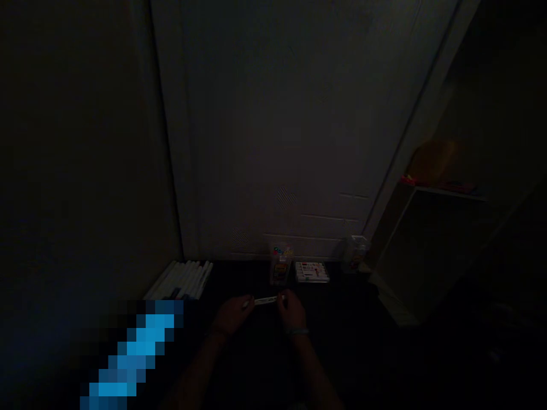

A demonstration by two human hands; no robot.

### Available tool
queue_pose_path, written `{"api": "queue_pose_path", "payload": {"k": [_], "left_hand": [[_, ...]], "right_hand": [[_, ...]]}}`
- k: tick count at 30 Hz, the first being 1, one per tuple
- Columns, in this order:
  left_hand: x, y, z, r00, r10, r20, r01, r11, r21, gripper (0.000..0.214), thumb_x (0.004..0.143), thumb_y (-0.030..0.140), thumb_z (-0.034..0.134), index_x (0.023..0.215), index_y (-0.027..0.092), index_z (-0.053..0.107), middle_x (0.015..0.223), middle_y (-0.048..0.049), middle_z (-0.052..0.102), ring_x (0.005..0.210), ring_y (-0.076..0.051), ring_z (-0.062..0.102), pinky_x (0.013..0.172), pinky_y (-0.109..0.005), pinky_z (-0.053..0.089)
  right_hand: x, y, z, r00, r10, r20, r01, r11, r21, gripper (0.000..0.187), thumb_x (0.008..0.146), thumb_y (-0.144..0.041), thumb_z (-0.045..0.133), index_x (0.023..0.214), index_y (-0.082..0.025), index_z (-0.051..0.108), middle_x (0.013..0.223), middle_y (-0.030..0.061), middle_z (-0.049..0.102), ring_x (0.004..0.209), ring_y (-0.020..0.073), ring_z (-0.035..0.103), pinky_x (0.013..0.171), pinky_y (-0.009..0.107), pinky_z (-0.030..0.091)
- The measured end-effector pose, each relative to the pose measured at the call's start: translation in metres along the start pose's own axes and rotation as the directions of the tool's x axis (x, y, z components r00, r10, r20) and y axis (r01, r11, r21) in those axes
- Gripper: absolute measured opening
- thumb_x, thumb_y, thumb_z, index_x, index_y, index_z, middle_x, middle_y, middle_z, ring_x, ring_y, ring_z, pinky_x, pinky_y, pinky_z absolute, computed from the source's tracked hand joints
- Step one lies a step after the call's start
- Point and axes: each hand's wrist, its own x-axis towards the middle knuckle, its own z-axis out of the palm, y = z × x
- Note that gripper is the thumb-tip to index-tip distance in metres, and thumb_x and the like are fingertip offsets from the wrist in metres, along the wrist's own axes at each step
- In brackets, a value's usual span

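The scene is very dark. My left hand (233,314) and my right hand (292,310) are held out over a dark surface, close together. Between them they hold a short pale stick-like thing, perhaps a pen or marker (265,300), lying crosswise, each hand pinching one end. A band sits on my right wrist. A row of several white markers or pens (188,278) lies to the left of my left hand. Beyond my hands stand a small printed pack (280,271) and a flat white box (311,271).
A pale wall or door (273,142) rises behind the surface. A white shelf unit (423,228) stands at the right with something orange on top. A small clear container (356,250) sits by the wall. A blurred blue patch (132,353) lies lower left.
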Motion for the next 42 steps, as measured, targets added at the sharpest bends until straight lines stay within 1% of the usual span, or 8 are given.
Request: {"api": "queue_pose_path", "payload": {"k": [8,12,17,20,27,33,37,42], "left_hand": [[-0.004,0.004,-0.004,0.999,-0.035,-0.014,0.035,0.999,0.006,0.034,0.082,0.042,0.034,0.092,0.027,0.062,0.093,-0.0006,0.066,0.089,-0.016,0.057,0.073,-0.021,0.035],[-0.003,0.003,-0.004,1.000,-0.009,0.000,0.009,1.000,0.015,0.036,0.083,0.043,0.031,0.090,0.026,0.062,0.088,-0.0010,0.066,0.082,-0.016,0.058,0.069,-0.021,0.035],[0.000,-0.001,0.000,1.000,0.005,-0.019,-0.005,1.000,0.009,0.036,0.083,0.042,0.031,0.094,0.025,0.061,0.090,-0.0027,0.066,0.083,-0.015,0.058,0.070,-0.021,0.035],[-0.002,0.001,-0.002,1.000,0.006,-0.016,-0.006,1.000,0.021,0.038,0.083,0.043,0.030,0.092,0.024,0.062,0.088,-0.0030,0.066,0.082,-0.015,0.059,0.068,-0.021,0.035],[-0.007,0.013,-0.013,0.998,-0.063,0.015,0.062,0.996,0.056,0.036,0.083,0.040,0.032,0.088,0.025,0.064,0.087,-0.0013,0.067,0.085,-0.015,0.058,0.071,-0.020,0.036],[-0.005,0.006,-0.007,1.000,0.004,0.013,-0.005,0.998,0.064,0.036,0.084,0.040,0.030,0.086,0.025,0.062,0.087,-0.0008,0.066,0.082,-0.014,0.058,0.069,-0.020,0.035],[-0.002,0.005,-0.003,1.000,-0.029,0.008,0.028,0.996,0.081,0.034,0.084,0.040,0.030,0.087,0.024,0.060,0.087,-0.0007,0.066,0.082,-0.014,0.058,0.068,-0.020,0.035],[-0.004,0.006,-0.007,0.999,-0.041,0.014,0.039,0.996,0.081,0.034,0.084,0.040,0.030,0.090,0.024,0.059,0.087,-0.0017,0.066,0.082,-0.015,0.058,0.068,-0.020,0.035]], "right_hand": [[0.001,0.001,-0.001,1.000,0.014,0.021,-0.013,1.000,-0.009,0.024,0.085,-0.026,0.032,0.081,-0.020,0.055,0.079,0.0021,0.059,0.073,0.0122,0.055,0.065,0.020,0.037],[0.001,0.002,0.001,1.000,0.009,0.007,-0.009,1.000,-0.002,0.025,0.085,-0.027,0.031,0.083,-0.021,0.055,0.079,0.0020,0.060,0.075,0.0124,0.056,0.067,0.020,0.037],[0.000,0.004,0.002,1.000,-0.005,-0.001,0.005,1.000,0.024,0.026,0.086,-0.027,0.031,0.085,-0.021,0.056,0.081,0.0016,0.060,0.076,0.0117,0.056,0.067,0.019,0.037],[0.000,0.004,0.003,1.000,0.001,-0.012,0.000,1.000,0.027,0.025,0.086,-0.027,0.031,0.085,-0.021,0.056,0.081,0.0017,0.060,0.077,0.0116,0.056,0.068,0.019,0.037],[0.000,0.001,0.001,1.000,-0.009,0.000,0.009,0.999,0.040,0.027,0.086,-0.037,0.034,0.083,-0.021,0.056,0.078,0.0010,0.059,0.073,0.0113,0.055,0.065,0.019,0.037],[0.000,0.000,-0.001,1.000,0.003,0.006,-0.003,1.000,0.029,0.026,0.085,-0.036,0.035,0.084,-0.021,0.056,0.080,0.0013,0.059,0.076,0.0120,0.055,0.066,0.019,0.037],[0.001,0.002,0.000,1.000,0.004,0.027,-0.005,0.999,0.032,0.025,0.084,-0.034,0.035,0.083,-0.021,0.056,0.079,0.0013,0.059,0.075,0.0123,0.055,0.066,0.020,0.037],[0.000,0.003,0.003,1.000,0.016,0.008,-0.016,0.998,0.066,0.022,0.083,-0.032,0.037,0.084,-0.021,0.056,0.080,0.0014,0.060,0.075,0.0126,0.056,0.068,0.020,0.039]]}}
